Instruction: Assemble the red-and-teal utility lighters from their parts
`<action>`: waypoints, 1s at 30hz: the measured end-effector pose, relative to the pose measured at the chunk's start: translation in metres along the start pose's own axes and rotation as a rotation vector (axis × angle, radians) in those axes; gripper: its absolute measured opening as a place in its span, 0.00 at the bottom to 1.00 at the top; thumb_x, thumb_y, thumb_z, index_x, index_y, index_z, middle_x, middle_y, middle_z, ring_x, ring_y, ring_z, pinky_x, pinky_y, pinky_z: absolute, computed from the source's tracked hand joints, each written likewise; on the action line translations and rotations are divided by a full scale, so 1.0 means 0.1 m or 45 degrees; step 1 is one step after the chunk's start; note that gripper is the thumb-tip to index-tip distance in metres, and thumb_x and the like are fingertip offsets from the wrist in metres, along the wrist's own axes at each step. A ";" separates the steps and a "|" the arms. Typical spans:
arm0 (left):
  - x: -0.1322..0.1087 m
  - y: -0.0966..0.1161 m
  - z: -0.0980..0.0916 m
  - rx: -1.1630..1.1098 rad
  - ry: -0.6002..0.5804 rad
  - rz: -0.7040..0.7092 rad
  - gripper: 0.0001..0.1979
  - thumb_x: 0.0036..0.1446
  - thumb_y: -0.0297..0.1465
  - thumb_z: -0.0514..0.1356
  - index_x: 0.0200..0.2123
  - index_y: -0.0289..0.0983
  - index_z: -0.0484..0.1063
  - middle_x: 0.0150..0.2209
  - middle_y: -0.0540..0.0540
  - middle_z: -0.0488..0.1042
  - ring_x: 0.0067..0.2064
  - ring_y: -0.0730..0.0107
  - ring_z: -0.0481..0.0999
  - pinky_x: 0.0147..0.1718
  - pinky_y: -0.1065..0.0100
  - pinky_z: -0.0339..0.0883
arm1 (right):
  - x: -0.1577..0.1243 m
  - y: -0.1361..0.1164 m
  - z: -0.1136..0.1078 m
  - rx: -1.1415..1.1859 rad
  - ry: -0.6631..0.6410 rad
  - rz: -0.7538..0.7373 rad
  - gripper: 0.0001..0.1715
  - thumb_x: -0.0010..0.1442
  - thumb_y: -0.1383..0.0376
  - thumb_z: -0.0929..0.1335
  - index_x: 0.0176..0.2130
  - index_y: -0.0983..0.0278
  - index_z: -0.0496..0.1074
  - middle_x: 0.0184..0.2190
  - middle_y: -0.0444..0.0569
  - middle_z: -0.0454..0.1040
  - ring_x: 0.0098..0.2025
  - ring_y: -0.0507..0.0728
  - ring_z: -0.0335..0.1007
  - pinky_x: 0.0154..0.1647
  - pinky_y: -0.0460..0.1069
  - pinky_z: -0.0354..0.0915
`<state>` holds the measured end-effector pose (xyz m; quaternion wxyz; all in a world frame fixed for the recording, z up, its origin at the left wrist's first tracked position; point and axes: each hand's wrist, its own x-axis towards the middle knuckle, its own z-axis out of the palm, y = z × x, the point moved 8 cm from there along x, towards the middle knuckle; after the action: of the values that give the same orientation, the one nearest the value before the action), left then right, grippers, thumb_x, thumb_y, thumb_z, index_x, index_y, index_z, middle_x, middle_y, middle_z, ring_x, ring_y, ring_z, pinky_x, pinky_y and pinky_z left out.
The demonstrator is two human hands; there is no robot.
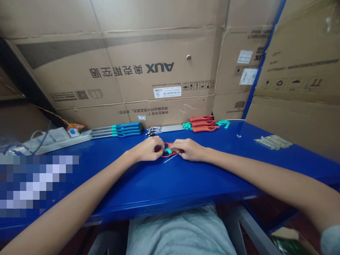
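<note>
Above the blue table (148, 187), left hand (149, 148) and right hand (190, 149) pinch orange parts (170, 145) between their fingers (177, 143).

Workshop, apparently for small-parts assembly. Blue table (159, 189), backed and sided by printed packing cardboard (127, 46), one panel marked AUX. Along tabletop's far edge, pieces sorted in batches: blue-handled rods (129, 130), metal rods (172, 128), red handles (204, 123), green bits (224, 123). Power strip (63, 142) toward far left corner; pale plastic pieces (273, 142) near right edge.
</note>
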<state>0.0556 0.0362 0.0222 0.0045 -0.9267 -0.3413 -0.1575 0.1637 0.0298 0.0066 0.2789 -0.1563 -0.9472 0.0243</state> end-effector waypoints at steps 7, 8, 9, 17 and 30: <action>0.01 -0.01 0.01 -0.002 0.003 0.011 0.07 0.52 0.23 0.54 0.29 0.35 0.73 0.33 0.45 0.75 0.36 0.67 0.72 0.38 0.68 0.66 | -0.01 0.02 0.02 0.002 0.018 -0.009 0.17 0.48 0.81 0.61 0.33 0.66 0.71 0.30 0.46 0.68 0.29 0.51 0.61 0.31 0.44 0.56; 0.01 -0.01 0.01 0.003 -0.001 0.012 0.08 0.52 0.23 0.54 0.29 0.35 0.73 0.33 0.44 0.75 0.36 0.66 0.72 0.38 0.67 0.66 | -0.01 0.03 0.02 -0.003 0.024 -0.007 0.17 0.48 0.81 0.61 0.34 0.66 0.71 0.31 0.47 0.68 0.29 0.51 0.61 0.31 0.44 0.56; 0.01 -0.01 0.02 0.007 -0.006 0.015 0.08 0.52 0.23 0.54 0.29 0.35 0.73 0.33 0.44 0.75 0.36 0.66 0.72 0.39 0.67 0.66 | -0.01 0.03 0.02 -0.008 0.028 -0.004 0.17 0.48 0.81 0.62 0.34 0.66 0.72 0.31 0.47 0.69 0.30 0.51 0.61 0.31 0.44 0.56; 0.00 0.00 0.01 0.017 -0.001 0.014 0.07 0.53 0.24 0.54 0.30 0.36 0.72 0.33 0.46 0.75 0.36 0.67 0.72 0.38 0.68 0.66 | -0.01 0.05 0.04 -0.035 -0.004 0.040 0.18 0.50 0.80 0.62 0.37 0.66 0.73 0.33 0.48 0.71 0.30 0.51 0.63 0.32 0.45 0.59; 0.00 0.00 -0.02 0.087 -0.014 -0.009 0.06 0.53 0.25 0.55 0.30 0.36 0.72 0.33 0.45 0.75 0.36 0.66 0.72 0.38 0.68 0.65 | -0.01 0.06 0.03 -0.019 -0.012 0.066 0.17 0.50 0.80 0.63 0.37 0.67 0.74 0.32 0.48 0.71 0.30 0.50 0.63 0.33 0.45 0.59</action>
<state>0.0554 0.0360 0.0242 0.0336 -0.9257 -0.3496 -0.1406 0.1644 0.0351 0.0024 0.2725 -0.1829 -0.9443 0.0253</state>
